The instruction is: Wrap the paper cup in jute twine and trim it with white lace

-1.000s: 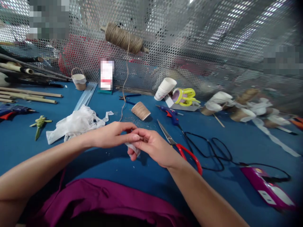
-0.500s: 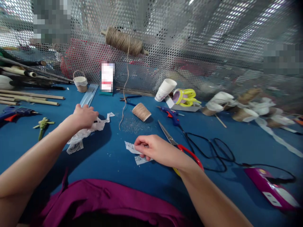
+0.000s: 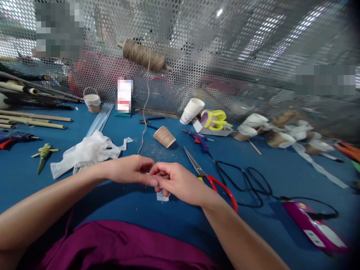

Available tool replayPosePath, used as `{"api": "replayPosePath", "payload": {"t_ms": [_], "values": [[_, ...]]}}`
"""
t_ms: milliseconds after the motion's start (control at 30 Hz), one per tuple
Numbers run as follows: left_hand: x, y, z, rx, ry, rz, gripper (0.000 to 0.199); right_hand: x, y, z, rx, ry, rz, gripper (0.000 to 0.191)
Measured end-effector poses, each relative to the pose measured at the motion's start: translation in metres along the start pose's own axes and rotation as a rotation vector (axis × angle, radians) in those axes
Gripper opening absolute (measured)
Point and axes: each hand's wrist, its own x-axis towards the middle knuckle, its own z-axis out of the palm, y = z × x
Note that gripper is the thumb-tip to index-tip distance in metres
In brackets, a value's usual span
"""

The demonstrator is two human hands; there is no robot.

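My left hand (image 3: 135, 170) and my right hand (image 3: 176, 182) meet over the middle of the blue table. Between their pinched fingers is a strip of white lace (image 3: 163, 195), with one end hanging below my right hand. Most of the strip is hidden by the fingers. A heap of white lace ribbon (image 3: 87, 150) lies left of my left hand. Beyond the hands a twine-wrapped cup (image 3: 164, 137) rests on its side. Red-handled scissors (image 3: 209, 178) lie just right of my right hand.
A blue glue gun (image 3: 198, 139) has its cable looping to a purple power strip (image 3: 315, 225). A twine spool (image 3: 143, 55) hangs on the mesh, its strand dropping to the table. White paper cups (image 3: 192, 111), a small basket (image 3: 92, 103) and bamboo sticks (image 3: 36, 119) stand or lie around.
My left hand has left the lace heap and come right to meet my right hand at the lace strip. The view has shifted slightly.
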Motion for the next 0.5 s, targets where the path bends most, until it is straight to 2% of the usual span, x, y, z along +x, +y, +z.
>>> {"api": "replayPosePath", "payload": {"t_ms": [67,167,267,367,500], "values": [[0.002,-0.002,-0.001,-0.079,-0.049,-0.068,0.025,0.001,0.003,-0.005,0.043,-0.028,0.021,0.009],[-0.005,-0.007,-0.017,-0.075,-0.019,-0.124,0.024,0.001,0.011,-0.018,0.084,-0.089,0.058,0.014],[-0.014,-0.01,-0.033,-0.034,-0.098,-0.19,0.023,-0.001,0.02,-0.032,0.043,-0.048,0.077,0.015],[-0.016,-0.01,-0.037,0.071,-0.187,-0.241,0.021,-0.003,0.029,-0.037,-0.066,0.006,0.101,0.015],[-0.014,-0.007,-0.034,0.298,-0.207,-0.328,0.017,0.0,0.04,-0.031,-0.244,0.004,0.147,0.013]]}}
